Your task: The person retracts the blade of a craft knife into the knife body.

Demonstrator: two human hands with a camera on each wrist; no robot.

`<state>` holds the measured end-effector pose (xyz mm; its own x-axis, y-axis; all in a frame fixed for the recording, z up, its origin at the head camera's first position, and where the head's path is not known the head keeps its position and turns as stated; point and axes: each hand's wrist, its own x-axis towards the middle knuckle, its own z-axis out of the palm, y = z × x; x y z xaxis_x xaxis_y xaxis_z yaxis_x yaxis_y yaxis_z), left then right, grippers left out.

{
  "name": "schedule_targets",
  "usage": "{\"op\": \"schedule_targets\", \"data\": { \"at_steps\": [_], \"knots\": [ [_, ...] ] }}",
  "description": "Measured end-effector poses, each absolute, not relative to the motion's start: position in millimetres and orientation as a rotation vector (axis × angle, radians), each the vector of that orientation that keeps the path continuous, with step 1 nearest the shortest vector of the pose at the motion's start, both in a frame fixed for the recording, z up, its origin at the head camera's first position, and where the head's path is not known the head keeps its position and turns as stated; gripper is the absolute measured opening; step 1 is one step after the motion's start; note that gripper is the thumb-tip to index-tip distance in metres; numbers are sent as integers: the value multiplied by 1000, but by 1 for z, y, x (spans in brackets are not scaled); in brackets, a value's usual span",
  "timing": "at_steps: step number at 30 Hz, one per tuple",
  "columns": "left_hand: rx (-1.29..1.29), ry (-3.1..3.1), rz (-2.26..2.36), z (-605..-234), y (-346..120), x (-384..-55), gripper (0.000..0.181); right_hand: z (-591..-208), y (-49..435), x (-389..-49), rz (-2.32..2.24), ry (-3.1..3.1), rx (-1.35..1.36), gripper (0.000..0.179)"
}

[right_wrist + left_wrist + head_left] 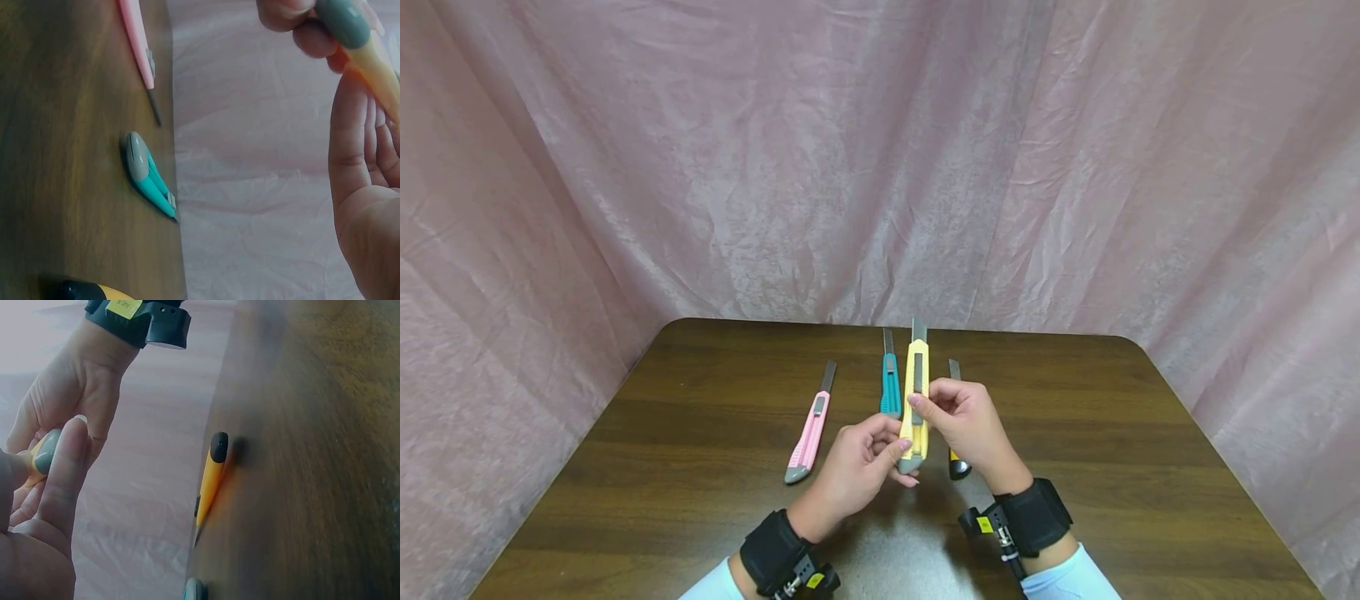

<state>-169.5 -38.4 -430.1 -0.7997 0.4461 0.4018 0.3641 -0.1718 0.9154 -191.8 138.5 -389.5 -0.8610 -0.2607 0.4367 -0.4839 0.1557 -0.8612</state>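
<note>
Both hands hold a pale yellow utility knife [917, 375] upright above the table, its blade out at the top. My left hand [857, 467] pinches the grey lower end between thumb and fingers. On the right side, my right hand [973, 421] grips the body, with the thumb on the slider area. In the left wrist view the knife's grey end cap [47, 452] shows between the fingers; in the right wrist view that grey end [345, 24] is at the top right. Behind the hands lies a teal utility knife [890, 383], blade extended.
A pink utility knife [809, 433] lies to the left with its blade out. A yellow-and-black utility knife [212, 481] lies to the right, partly behind the right hand in the head view. The brown wooden table [700, 400] ends at a pink curtain [850, 167].
</note>
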Motion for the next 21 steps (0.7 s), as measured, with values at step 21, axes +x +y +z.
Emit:
{"op": "schedule_targets", "data": {
  "at_steps": [21],
  "knots": [
    [981,2008,2199,-449,-39,-179,7,-388,136,-190,1818,-2264,791,11]
  ]
}}
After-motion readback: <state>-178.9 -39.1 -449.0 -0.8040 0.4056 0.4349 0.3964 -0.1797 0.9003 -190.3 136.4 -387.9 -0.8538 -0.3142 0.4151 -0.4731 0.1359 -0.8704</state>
